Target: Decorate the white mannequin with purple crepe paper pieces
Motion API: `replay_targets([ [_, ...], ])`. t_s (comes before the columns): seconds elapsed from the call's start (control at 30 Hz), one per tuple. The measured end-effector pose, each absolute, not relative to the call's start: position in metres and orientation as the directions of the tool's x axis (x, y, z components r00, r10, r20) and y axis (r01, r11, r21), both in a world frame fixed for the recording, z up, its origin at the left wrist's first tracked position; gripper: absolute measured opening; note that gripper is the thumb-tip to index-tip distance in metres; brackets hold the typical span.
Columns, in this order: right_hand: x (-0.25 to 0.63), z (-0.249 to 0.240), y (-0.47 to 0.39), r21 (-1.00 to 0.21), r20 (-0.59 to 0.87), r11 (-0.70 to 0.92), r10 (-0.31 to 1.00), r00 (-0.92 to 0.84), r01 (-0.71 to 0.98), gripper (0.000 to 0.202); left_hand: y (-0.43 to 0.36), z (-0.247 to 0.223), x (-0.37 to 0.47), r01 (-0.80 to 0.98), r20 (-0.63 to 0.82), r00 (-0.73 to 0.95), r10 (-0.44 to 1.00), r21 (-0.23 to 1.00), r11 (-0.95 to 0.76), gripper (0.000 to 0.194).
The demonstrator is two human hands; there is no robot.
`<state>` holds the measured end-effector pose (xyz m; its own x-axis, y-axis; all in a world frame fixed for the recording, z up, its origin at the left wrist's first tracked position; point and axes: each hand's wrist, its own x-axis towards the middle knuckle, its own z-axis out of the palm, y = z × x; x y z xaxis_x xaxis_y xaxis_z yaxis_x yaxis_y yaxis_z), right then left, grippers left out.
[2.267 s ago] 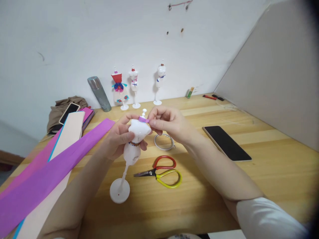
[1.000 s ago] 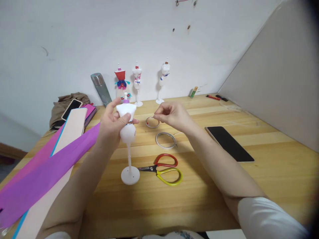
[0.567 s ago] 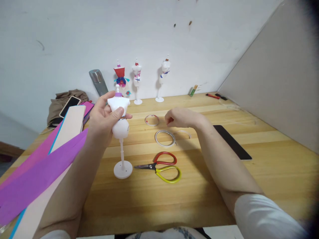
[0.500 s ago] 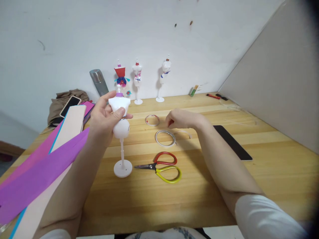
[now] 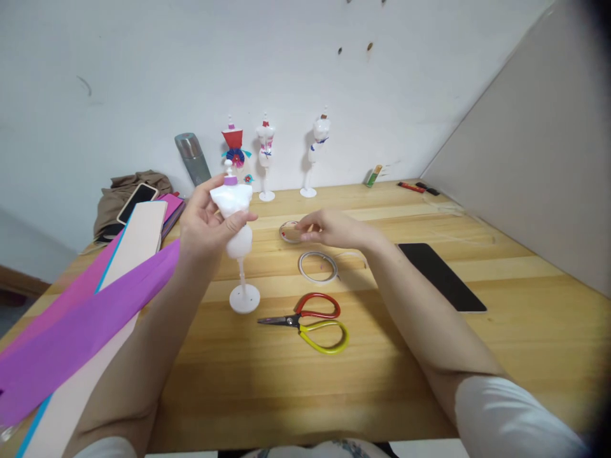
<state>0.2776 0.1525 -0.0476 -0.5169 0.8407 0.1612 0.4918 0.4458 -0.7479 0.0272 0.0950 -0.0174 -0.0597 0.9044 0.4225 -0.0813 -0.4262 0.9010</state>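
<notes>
My left hand [image 5: 210, 213] is closed around the torso of a small white mannequin [image 5: 240, 240] with a purple band at its neck. The mannequin tilts slightly, its round base over the table. Reaching across the table, my right hand [image 5: 329, 228] has its thumb and fingers parted at the right edge of a thin tape ring [image 5: 282, 238] with red marks. Nearer me is a larger white tape roll [image 5: 305, 276] with a loose strip. Scissors [image 5: 291, 321] with one red and one yellow handle lie in front, pointing left.
Three small mannequins [image 5: 321, 130] stand by the wall, one dressed in red. Purple paper [image 5: 90, 324] and pale sheets [image 5: 136, 238] cover the left side. A phone [image 5: 137, 202], a grey bottle [image 5: 193, 159], a black flat pad [image 5: 442, 277] and a glue stick [image 5: 373, 175] are around.
My right hand has moved left to the thin tape ring and its fingers have opened from a curl. In my left hand, the mannequin has shifted, its base swinging up and right.
</notes>
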Motion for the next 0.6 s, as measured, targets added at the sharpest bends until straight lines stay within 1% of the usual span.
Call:
replay_targets([
  [0.1, 0.255, -0.053, 0.142, -0.806, 0.174, 0.45, 0.801, -0.572, 0.385, 0.038, 0.1, -0.024, 0.03, -0.109, 0.449, -0.061, 0.891, 0.885, -0.453, 0.07],
  [0.17, 0.237, -0.058, 0.132, -0.847, 0.215, 0.445, 0.788, -0.576, 0.293, 0.049, 0.101, -0.027, 0.031, -0.135, 0.462, -0.064, 0.885, 0.874, -0.466, 0.072],
  [0.3, 0.205, -0.069, 0.113, -0.896, 0.225, 0.41, 0.749, -0.623, 0.17, 0.039, 0.101, -0.031, 0.034, -0.191, 0.457, -0.039, 0.889, 0.87, -0.455, 0.071],
  [0.37, 0.196, -0.076, 0.108, -0.926, 0.146, 0.333, 0.749, -0.647, 0.177, 0.027, 0.102, -0.034, 0.036, -0.208, 0.453, -0.016, 0.892, 0.871, -0.446, 0.072],
  [0.43, 0.191, -0.081, 0.106, -0.957, 0.024, 0.209, 0.748, -0.663, 0.201, 0.016, 0.106, -0.038, 0.036, -0.21, 0.455, 0.014, 0.89, 0.872, -0.443, 0.074],
  [0.53, 0.19, -0.084, 0.105, -0.982, -0.093, 0.039, 0.757, -0.647, 0.186, 0.013, 0.113, -0.04, 0.032, -0.188, 0.463, 0.076, 0.883, 0.876, -0.443, 0.079],
  [0.6, 0.191, -0.081, 0.104, -0.985, -0.122, -0.013, 0.764, -0.634, 0.173, 0.012, 0.117, -0.039, 0.026, -0.158, 0.442, 0.092, 0.892, 0.891, -0.425, 0.078],
])
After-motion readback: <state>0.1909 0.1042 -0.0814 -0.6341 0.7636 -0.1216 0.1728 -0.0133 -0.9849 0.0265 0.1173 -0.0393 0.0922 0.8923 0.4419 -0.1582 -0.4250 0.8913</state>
